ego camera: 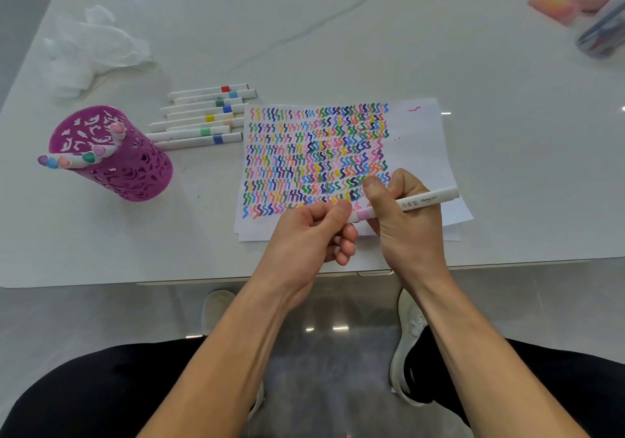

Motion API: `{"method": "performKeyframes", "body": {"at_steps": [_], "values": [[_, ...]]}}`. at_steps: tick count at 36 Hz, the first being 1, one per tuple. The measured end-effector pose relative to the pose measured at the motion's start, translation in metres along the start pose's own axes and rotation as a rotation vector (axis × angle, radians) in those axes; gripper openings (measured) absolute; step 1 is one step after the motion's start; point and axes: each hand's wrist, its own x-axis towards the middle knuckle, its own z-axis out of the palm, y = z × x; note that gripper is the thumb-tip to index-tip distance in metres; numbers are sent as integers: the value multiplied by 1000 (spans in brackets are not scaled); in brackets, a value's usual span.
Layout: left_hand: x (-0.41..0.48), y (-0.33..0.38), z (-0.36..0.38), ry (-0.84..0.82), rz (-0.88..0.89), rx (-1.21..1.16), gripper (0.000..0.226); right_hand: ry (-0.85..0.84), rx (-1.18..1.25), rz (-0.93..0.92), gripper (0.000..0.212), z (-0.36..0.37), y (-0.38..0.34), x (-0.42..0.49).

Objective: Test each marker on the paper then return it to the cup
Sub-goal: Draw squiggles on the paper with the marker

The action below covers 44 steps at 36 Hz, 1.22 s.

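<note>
The marker [416, 202] is held level just above the near edge of the paper [422, 153], its pink band showing between the two hands. The right hand [402, 231] is wrapped round the white barrel with the thumb crossing it. The left hand [311, 231] pinches the cap end with thumb and curled fingers, which hide whether the cap is seated. The marker looks like a light, stiff plastic tube, smooth enough to slip, so a firm mid-barrel hold and a straight pull or push on the cap should serve. The purple cup [135, 174] stands well apart to the left, and a row of markers [203, 119] lies between it and the paper.
</note>
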Motion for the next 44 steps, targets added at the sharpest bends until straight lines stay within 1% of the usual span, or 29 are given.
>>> {"method": "performKeyframes", "body": {"at_steps": [3,6,9,12,14,15,17,19,22,25,27,29,31,34,39,44], "values": [[-1,1,0,0,10,12,26,16,-17,-3,46,3,-1,1],[-1,3,1,-4,43,23,24,-4,37,12,47,4,-6,3],[0,6,0,19,115,95,20,-32,57,27,44,2,-8,6],[0,10,-3,95,229,153,12,-45,19,25,42,2,-6,7],[1,16,-10,194,328,177,8,-29,-9,26,45,2,-6,6],[1,19,-15,257,385,200,7,-14,-24,27,50,2,-7,6],[0,27,-26,404,519,299,5,0,-51,19,60,0,-7,7],[-5,38,-35,555,666,404,4,14,-75,12,63,-2,-7,7],[-14,55,-43,730,850,480,4,27,-73,4,61,-5,-7,8],[-21,68,-55,829,990,499,8,40,-54,-14,59,-4,-8,7],[-25,74,-64,922,1095,632,9,55,-39,-18,55,-4,-9,7],[-29,77,-71,1012,1178,721,18,67,-31,-18,45,-4,-7,7],[-31,79,-78,1055,1209,716,21,73,-34,-19,37,-5,-6,7],[-32,80,-90,1103,1191,674,23,75,-29,-25,33,-4,-5,7],[-36,82,-98,1179,1174,783,24,89,-17,-34,31,-2,-4,7],[-38,81,-107,1174,1063,846,30,104,-11,-41,25,2,-3,7]]}}
